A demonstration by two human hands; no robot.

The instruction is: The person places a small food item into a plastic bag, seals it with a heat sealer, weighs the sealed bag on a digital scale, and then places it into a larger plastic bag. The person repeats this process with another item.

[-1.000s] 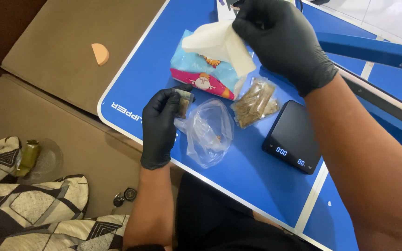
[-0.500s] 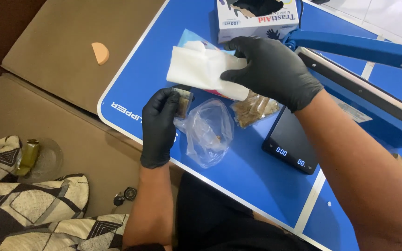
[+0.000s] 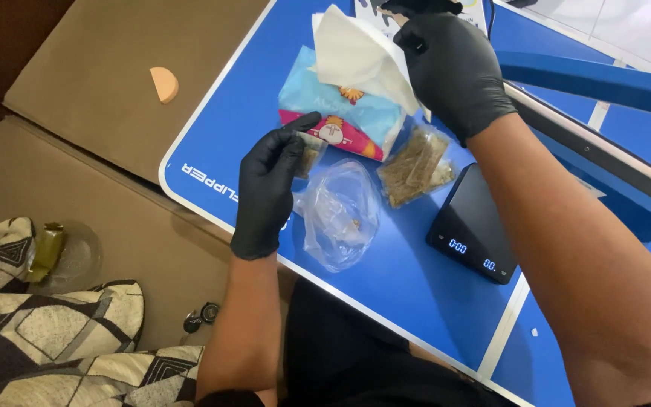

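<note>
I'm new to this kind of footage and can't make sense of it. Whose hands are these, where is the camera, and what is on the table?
The camera sits on a person's head and looks down at their own gloved hands. The left hand holds a small packet of brownish stuff. The right hand pinches a white tissue above a colourful tissue pack. On the blue table lie an open clear plastic bag, a filled clear pouch and a small black digital scale.

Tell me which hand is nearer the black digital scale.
Right. The right hand is above the scale, holding a white tissue; the left hand is farther, across the clear bag.
</note>
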